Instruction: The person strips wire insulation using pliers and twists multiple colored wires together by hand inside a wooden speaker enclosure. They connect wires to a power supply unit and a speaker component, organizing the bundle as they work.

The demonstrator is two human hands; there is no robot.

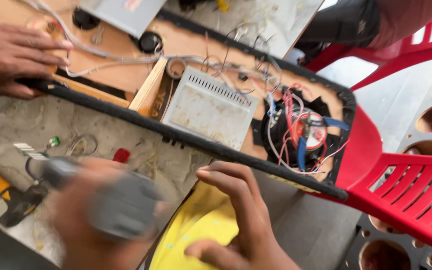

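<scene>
An opened speaker cabinet lies across a red plastic chair, its long axis running from upper left down to lower right, open side up. Inside are a grey metal box near the middle, a round speaker magnet at the right end under a tangle of red, blue and white wires, and wooden blocks to the left of the box. The right hand rests just below the cabinet's black edge, fingers spread, its grip apart and holding nothing. The left hand is blurred; its grip is closed on a grey tool, whose type cannot be told. A third hand, another person's, presses the cabinet's upper left corner. On the dusty bench lie a small red piece, a green piece and a yellow-and-black tool. A yellow sheet sits beneath the right hand.
</scene>
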